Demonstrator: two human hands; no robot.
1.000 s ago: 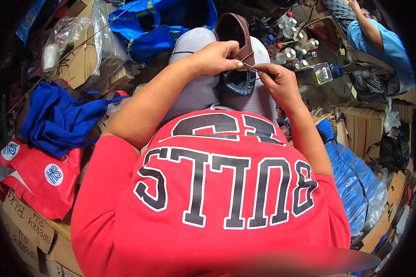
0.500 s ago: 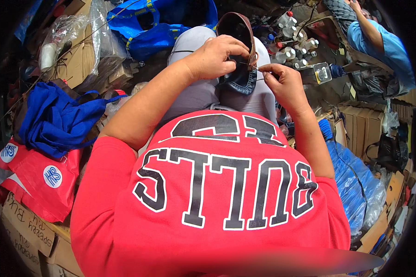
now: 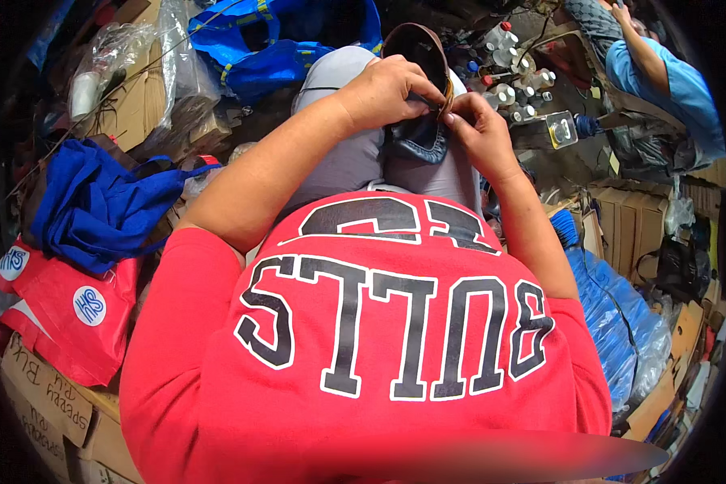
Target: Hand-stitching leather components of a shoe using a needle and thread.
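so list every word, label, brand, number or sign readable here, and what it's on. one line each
Described, not copied out:
Red shirt: row of black, white-edged block letters, upside down; black numerals above, partly lost in a fold.
Red bag: blue letters on two round white patches.
Cardboard, lower left: dark handwriting; lower part blurred.
Clear bottle, upper right: markings too small to read.

The brown shoe upper (image 3: 439, 60) looks like smooth leather with a soft sheen, and the black piece (image 3: 422, 139) by it is puckered and faintly glossy. My shirt (image 3: 306, 343) is matt cloth, my trousers (image 3: 335, 74) dull, smooth fabric. The blue cloth bag (image 3: 101, 206) is matt and wrinkled, the plastic film (image 3: 179, 68) glossy and crinkled, the cardboard (image 3: 621, 214) matt, the bottles (image 3: 504, 56) shiny plastic.
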